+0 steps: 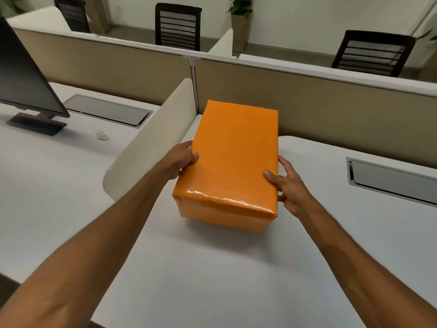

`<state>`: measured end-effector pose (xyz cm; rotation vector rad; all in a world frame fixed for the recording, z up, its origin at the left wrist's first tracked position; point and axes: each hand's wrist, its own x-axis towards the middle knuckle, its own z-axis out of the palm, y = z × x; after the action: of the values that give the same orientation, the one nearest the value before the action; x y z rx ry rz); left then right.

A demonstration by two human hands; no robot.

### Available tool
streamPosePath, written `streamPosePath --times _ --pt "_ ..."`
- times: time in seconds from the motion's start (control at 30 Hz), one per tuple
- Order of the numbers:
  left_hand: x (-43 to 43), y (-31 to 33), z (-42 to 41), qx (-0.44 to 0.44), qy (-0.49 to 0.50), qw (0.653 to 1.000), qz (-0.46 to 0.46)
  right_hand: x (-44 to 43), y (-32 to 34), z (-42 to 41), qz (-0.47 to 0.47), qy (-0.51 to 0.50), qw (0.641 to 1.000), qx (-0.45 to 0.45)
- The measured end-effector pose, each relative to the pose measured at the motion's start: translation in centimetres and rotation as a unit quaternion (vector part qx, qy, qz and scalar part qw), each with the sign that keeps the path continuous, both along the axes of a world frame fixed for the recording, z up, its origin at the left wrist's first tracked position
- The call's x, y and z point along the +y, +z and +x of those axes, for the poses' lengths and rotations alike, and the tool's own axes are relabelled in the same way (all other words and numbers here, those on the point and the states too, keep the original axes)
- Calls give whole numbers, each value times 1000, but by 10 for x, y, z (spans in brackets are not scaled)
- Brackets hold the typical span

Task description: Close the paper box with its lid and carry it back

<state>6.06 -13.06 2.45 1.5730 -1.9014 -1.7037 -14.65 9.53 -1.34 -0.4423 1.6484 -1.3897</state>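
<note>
An orange paper box [233, 159] with its lid on sits on the white desk [212, 268], close to the beige partition. Glossy tape shines along the lid's near edge. My left hand [181, 159] grips the box's left side, thumb on the lid's top. My right hand [287, 183] holds the right side, with the thumb resting on the lid and the fingers against the wall. Whether the box rests on the desk or is slightly lifted, I cannot tell.
A curved cream divider [151, 143] stands just left of the box. Beyond it sit a monitor [26, 79] and a cable hatch [106, 110]. Another hatch [392, 181] lies at the right. Beige partitions [331, 102] run behind; black chairs and potted plants stand farther back.
</note>
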Motion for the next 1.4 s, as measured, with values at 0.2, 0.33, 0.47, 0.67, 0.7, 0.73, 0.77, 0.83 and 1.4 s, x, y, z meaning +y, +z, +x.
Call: streamPosePath --times 0.2,0.33,0.47,0.67,0.7,0.73,0.77,0.83,1.4 --pt "-62 -10 -7 -22 -27 999 2 -60 -16 7 2 -30 999 -17" --pt "-91 -14 -12 -26 -46 999 -6 -88 -23 9 8 -43 999 -15" --pt "-112 -14 -16 -33 -57 998 -15 -108 -23 6 17 -47 999 -6" --pt "-120 -15 -17 -39 -68 996 -44 -116 -24 1 27 -41 999 0" --pt "-119 -15 -16 -38 -70 996 -48 -115 -24 1 31 -38 999 2" --pt "-118 -15 -16 -38 -74 995 -53 -114 -23 1 34 -35 999 6" --pt "-116 -14 -15 -40 -79 994 -64 -113 -22 1 37 -32 999 12" --pt "-112 -12 -14 -57 -90 989 -105 -112 -19 1 44 -28 998 39" --pt "32 22 -34 -137 -196 855 -459 10 29 -39 98 -35 943 316"
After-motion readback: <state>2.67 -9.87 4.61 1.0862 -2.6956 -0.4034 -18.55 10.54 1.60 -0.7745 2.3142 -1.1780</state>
